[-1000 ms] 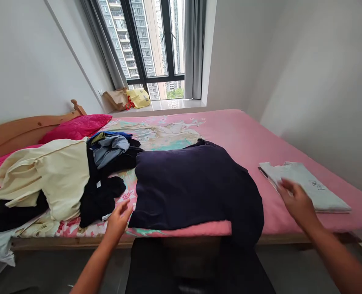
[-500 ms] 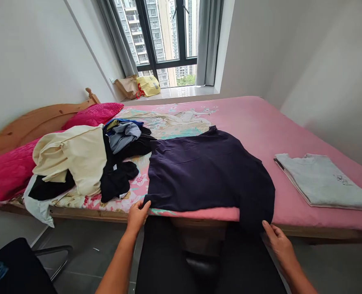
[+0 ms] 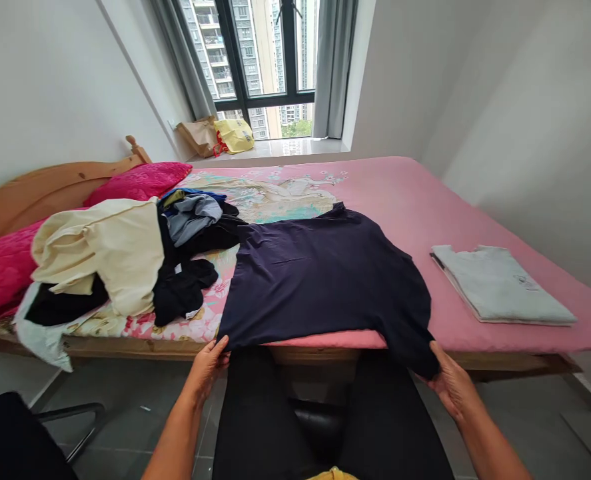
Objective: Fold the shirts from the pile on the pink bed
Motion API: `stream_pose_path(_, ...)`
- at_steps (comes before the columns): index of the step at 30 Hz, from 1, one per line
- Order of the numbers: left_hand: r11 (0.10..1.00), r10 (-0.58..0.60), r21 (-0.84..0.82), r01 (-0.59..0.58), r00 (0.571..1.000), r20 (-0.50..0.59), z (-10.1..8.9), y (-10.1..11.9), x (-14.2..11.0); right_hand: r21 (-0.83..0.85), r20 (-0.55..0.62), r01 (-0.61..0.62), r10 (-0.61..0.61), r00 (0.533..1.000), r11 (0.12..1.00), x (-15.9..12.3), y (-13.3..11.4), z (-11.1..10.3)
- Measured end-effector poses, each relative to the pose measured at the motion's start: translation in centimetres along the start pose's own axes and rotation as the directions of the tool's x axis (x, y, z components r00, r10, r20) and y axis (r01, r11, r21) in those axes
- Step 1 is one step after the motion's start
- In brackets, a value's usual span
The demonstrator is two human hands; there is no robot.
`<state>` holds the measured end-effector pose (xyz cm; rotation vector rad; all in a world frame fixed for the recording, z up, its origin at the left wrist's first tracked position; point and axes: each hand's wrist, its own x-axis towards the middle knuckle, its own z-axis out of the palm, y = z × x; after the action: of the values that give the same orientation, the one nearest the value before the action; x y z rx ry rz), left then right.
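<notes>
A dark navy T-shirt (image 3: pixel 315 273) lies spread over the near edge of the bed, its collar toward the right back. My left hand (image 3: pixel 209 365) pinches its near-left hem corner at the bed's edge. On the right, my right hand (image 3: pixel 452 383) grips the end of the sleeve, which hangs over the front edge. The thumbs lie on top of the cloth, and the fingers beneath are partly hidden. Creases run across the shirt from the left corner.
Left of the shirt is a heap of clothes with a cream garment (image 3: pixel 108 253) and black pieces. Folded pale grey clothing (image 3: pixel 505 283) lies at the right. Pink pillows (image 3: pixel 140 181) rest by the wooden headboard (image 3: pixel 50 190). A chair (image 3: pixel 15 433) stands at lower left.
My right hand has taken hold of the sleeve end and lifted it slightly. The left hand has drawn the hem corner a little outward. The view has shifted slightly.
</notes>
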<state>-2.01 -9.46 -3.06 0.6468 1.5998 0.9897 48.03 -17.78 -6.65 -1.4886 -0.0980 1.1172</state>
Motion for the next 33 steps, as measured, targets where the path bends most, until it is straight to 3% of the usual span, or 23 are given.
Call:
stream_pose_path(2, 1.000, -0.004, -0.024, 0.003, 1.000, -0.028, -0.4, -0.2, 0.6, -0.037, 0.037, 0.001, 0.001, 0.999, 0.999, 0.2, -0.7, 0.0)
stream_pose_path(6, 0.995, 0.011, -0.101, -0.017, 0.998, -0.061, -1.4, -1.0, 1.7, 0.005, -0.058, 0.137, -0.136, 0.989, 0.991, 0.5, -2.1, -1.4)
stream_pose_path(9, 0.991, -0.033, -0.132, 0.028, 0.999, -0.031, -1.3, -1.7, 2.2, -0.051, 0.013, 0.068, -0.067, 0.998, 0.996, -0.1, -2.3, -1.8)
stream_pose_path(13, 0.985, -0.159, -0.075, 0.157, 0.987, -0.024, -0.2, -1.7, 2.1, -0.111, 0.098, -0.026, 0.037, 0.995, 0.994, -0.9, -2.0, -0.9)
stream_pose_path(19, 0.976, -0.092, -0.205, 0.078, 0.994, -0.062, -0.5, 0.2, 0.5, -0.011, -0.077, 0.230, -0.230, 0.970, 0.973, -1.4, -2.1, -1.2)
stream_pose_path(28, 0.963, -0.169, -0.223, 0.148, 0.982, -0.079, -2.2, -2.6, -2.0, -0.139, -0.154, 0.132, -0.153, 0.976, 0.982, -2.1, 0.5, -5.2)
stream_pose_path(31, 0.977, -0.181, -0.130, 0.169, 0.980, -0.085, -2.8, -3.2, -1.7, -0.281, -0.114, 0.061, -0.096, 0.989, 0.958, -1.2, 0.9, -6.0)
stream_pose_path(33, 0.979, -0.196, -0.080, 0.189, 0.977, -0.089, -3.1, -3.7, -1.0, -0.497, -0.037, 0.116, -0.155, 0.987, 0.860, -0.3, 1.0, -6.3)
